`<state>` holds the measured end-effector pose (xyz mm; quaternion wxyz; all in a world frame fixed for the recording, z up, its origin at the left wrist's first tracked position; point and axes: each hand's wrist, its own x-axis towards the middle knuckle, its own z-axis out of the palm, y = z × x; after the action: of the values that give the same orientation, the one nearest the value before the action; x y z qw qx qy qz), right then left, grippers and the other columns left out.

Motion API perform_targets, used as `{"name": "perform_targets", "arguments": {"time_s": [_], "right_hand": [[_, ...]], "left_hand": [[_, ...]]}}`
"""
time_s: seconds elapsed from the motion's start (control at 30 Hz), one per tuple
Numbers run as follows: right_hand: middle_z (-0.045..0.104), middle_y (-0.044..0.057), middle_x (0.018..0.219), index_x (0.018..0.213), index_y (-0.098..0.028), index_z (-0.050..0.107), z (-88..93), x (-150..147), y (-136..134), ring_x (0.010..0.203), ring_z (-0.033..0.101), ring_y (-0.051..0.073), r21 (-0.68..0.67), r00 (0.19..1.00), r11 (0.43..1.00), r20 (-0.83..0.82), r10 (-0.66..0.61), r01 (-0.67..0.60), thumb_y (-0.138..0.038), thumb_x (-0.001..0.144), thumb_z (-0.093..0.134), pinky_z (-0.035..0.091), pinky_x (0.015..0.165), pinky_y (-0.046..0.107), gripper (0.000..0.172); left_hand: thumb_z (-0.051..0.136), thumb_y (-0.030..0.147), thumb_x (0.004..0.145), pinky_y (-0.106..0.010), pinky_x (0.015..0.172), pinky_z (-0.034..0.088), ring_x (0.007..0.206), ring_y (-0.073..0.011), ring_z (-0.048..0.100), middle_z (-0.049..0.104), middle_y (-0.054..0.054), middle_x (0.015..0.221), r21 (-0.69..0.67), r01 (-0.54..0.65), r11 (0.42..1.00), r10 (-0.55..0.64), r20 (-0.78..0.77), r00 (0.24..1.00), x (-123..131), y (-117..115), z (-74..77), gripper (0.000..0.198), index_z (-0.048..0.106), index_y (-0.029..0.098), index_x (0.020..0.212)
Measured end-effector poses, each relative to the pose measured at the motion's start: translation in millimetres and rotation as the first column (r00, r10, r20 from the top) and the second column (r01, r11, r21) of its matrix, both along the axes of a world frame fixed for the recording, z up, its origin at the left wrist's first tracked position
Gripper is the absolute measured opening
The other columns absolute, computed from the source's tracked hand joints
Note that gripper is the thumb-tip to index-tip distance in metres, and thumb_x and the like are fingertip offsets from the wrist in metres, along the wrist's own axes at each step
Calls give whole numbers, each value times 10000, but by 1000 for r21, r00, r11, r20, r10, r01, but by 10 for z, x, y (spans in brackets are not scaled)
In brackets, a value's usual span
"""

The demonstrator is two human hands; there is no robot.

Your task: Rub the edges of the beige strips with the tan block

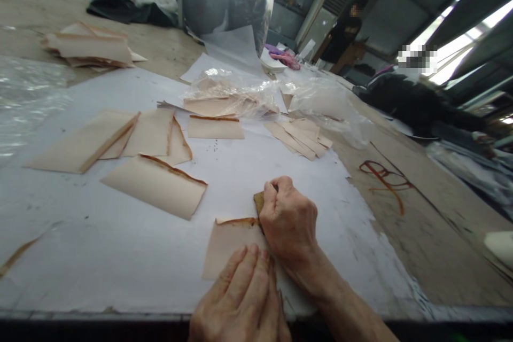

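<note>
A beige leather-like piece (228, 246) with a brown strip along its far edge lies on white paper in front of me. My left hand (244, 288) presses on its near part, fingers stretched out flat and side by side. At the far right corner, my right hand (288, 214) is a closed fist around a small flat yellowish-brown tool (258, 201). Only the tool's end shows; the fingers cover the rest, and I cannot tell its kind. Just beyond, to the left, rests another beige piece (160, 184) with a brown edge.
Several brown-edged pieces (84, 141) overlap at the left, with a stack (92, 48) farther back. Plain beige strips (300, 136) fan out near clear plastic (236, 85). Brown-framed glasses (385, 173) sit at the right. A person in dark clothing (404, 93) leans over the table beyond.
</note>
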<state>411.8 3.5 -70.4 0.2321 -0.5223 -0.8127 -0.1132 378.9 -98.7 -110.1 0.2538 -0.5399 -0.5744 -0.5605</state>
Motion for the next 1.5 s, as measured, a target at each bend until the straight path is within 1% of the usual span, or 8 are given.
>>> {"name": "perform_targets", "arguments": {"time_s": [0.17, 0.37, 0.7, 0.9, 1.03, 1.2, 1.37, 1.5], "right_hand": [[575, 33, 615, 763, -141, 477, -9, -60, 19, 506, 520, 126, 2, 999, 1000, 43, -9, 9, -244, 833, 338, 259, 460, 218, 187], [569, 52, 631, 791, -131, 456, 21, -134, 53, 534, 551, 151, -104, 996, 992, 62, -61, 67, -209, 842, 308, 295, 465, 227, 175], [603, 121, 687, 820, -75, 520, 97, -111, 396, 601, 565, 174, -367, 901, 925, -361, -240, 99, -200, 804, 321, 369, 515, 242, 235], [609, 28, 663, 746, -149, 544, 184, 229, 171, 574, 539, 118, -367, 877, 927, -467, -114, -75, -331, 805, 328, 360, 497, 190, 288], [611, 28, 643, 777, -157, 523, 160, 252, -126, 577, 548, 125, -249, 958, 956, -273, 87, -158, -266, 818, 340, 329, 524, 206, 216], [601, 41, 624, 785, -159, 491, 89, 130, -151, 533, 560, 155, -120, 996, 992, 76, 49, -40, -227, 821, 338, 261, 461, 232, 172], [608, 65, 653, 799, -141, 493, 57, -51, -78, 543, 574, 171, -109, 998, 992, 18, -57, 59, -211, 821, 339, 290, 462, 235, 171], [615, 108, 651, 822, -108, 521, 82, -116, 58, 589, 583, 204, -267, 966, 955, -187, -180, 127, -205, 809, 339, 334, 504, 257, 207]], "left_hand": [[446, 46, 622, -273, 834, 446, 887, -186, 572, 651, -77, 815, -46, 27, 999, -29, -36, 999, -22, -23, 3, 258, 648, 84, 778], [489, 89, 641, -345, 833, 464, 954, -252, 538, 609, -144, 957, -296, 99, 950, -157, -178, 971, -122, -148, 116, 312, 613, 40, 923], [456, 111, 676, -355, 852, 450, 919, -226, 543, 597, -109, 968, -353, 73, 933, -146, -183, 972, -96, -185, 116, 318, 590, 85, 963], [455, 132, 684, -353, 856, 443, 915, -226, 539, 592, -107, 962, -348, 88, 933, -156, -173, 972, -97, -174, 117, 316, 583, 93, 970], [461, 142, 677, -358, 860, 439, 925, -234, 534, 589, -116, 975, -366, 102, 925, -169, -154, 974, -99, -171, 103, 326, 584, 86, 974], [457, 154, 674, -362, 852, 446, 931, -246, 534, 592, -124, 977, -348, 95, 933, -150, -135, 980, -86, -163, 92, 338, 588, 72, 975], [456, 152, 669, -364, 831, 459, 933, -257, 536, 592, -135, 983, -332, 93, 939, -149, -145, 978, -80, -166, 91, 341, 593, 60, 967], [464, 133, 671, -349, 843, 453, 920, -237, 541, 598, -119, 965, -351, 98, 931, -158, -148, 976, -93, -178, 108, 341, 585, 73, 984]]}}
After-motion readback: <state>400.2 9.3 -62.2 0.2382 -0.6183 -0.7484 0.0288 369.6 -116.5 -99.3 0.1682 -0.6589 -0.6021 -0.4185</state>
